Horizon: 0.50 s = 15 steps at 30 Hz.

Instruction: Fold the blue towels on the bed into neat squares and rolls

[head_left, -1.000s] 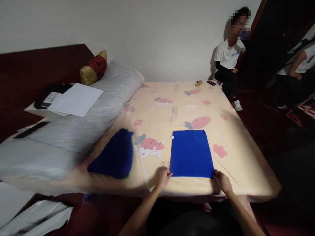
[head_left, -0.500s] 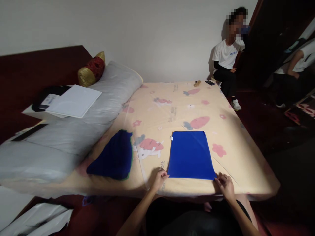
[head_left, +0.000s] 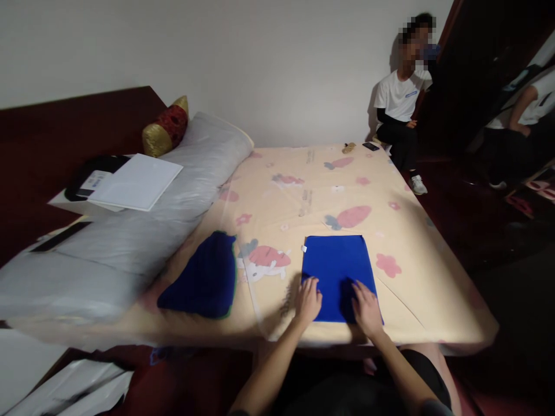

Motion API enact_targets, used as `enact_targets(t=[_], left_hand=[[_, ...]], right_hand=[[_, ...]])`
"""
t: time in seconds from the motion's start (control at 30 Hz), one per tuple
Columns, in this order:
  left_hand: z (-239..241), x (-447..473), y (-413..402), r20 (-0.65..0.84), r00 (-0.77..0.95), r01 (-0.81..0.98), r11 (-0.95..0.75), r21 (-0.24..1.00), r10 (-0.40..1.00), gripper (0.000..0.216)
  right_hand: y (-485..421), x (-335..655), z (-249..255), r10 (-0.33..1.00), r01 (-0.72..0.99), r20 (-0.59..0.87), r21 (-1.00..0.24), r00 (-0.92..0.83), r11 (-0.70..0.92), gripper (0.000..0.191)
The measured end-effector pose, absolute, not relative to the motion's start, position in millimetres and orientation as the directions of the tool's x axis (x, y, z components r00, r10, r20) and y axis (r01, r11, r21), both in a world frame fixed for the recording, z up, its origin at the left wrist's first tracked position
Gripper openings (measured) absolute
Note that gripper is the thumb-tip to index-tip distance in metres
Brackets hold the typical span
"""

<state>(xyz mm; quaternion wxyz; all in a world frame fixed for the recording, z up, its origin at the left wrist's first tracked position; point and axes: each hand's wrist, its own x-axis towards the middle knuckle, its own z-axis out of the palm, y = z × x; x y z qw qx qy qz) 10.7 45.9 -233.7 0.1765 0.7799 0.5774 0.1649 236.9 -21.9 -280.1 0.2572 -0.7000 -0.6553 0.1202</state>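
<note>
A flat, nearly rectangular blue cloth (head_left: pixel 336 260) lies at the near side of the bed, with a small white tag (head_left: pixel 304 249) on its left edge. Over its near left part is my left hand (head_left: pixel 309 301), fingers stretched forward. My right hand (head_left: pixel 366 306) is over the near right part, its fingers also extended and apart. Both hands look empty; whether the fingertips press on the fabric or hover just above it, I cannot tell. To the left lies a second, darker blue cloth (head_left: pixel 202 277), roughly triangular, with a green edge.
The bed (head_left: pixel 277 202) has a cream patterned sheet. A plastic-wrapped grey roll (head_left: pixel 173 211) bears a white board (head_left: pixel 150 173) and lies near a red-gold cushion (head_left: pixel 167 127). A phone (head_left: pixel 370 147) sits at the far edge. One person (head_left: pixel 399 98) sits behind; another (head_left: pixel 526 110) is at right.
Both hands have let go of the cloth's near corners and moved inward and forward over it. The cloth remains flat, and the camera view has shifted slightly.
</note>
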Motion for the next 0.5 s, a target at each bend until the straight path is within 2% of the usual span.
enact_targets(t=[0.1,0.17,0.33,0.5], left_hand=[[-252,48,31,0.110,0.373,0.833,-0.385,0.398,0.921,0.051],[-269,47,20,0.136,0.419,0.845,-0.440,0.304,0.898,0.055],[-293,-19,9,0.182,0.398,0.906,-0.416,0.074,0.899,0.064],[-276,-46,13,0.182,0.427,0.897,-0.440,0.035,0.886,0.066]], right_hand=[[-4,199,-286,0.971,0.879,0.207,-0.433,-0.119,0.200,0.050],[-8,198,-294,0.963,0.880,0.208,-0.409,-0.170,0.243,0.050],[-47,260,-313,0.966,0.950,0.245,-0.273,-0.084,0.152,0.063],[-59,276,-309,0.965,0.973,0.262,-0.217,-0.025,0.084,0.071]])
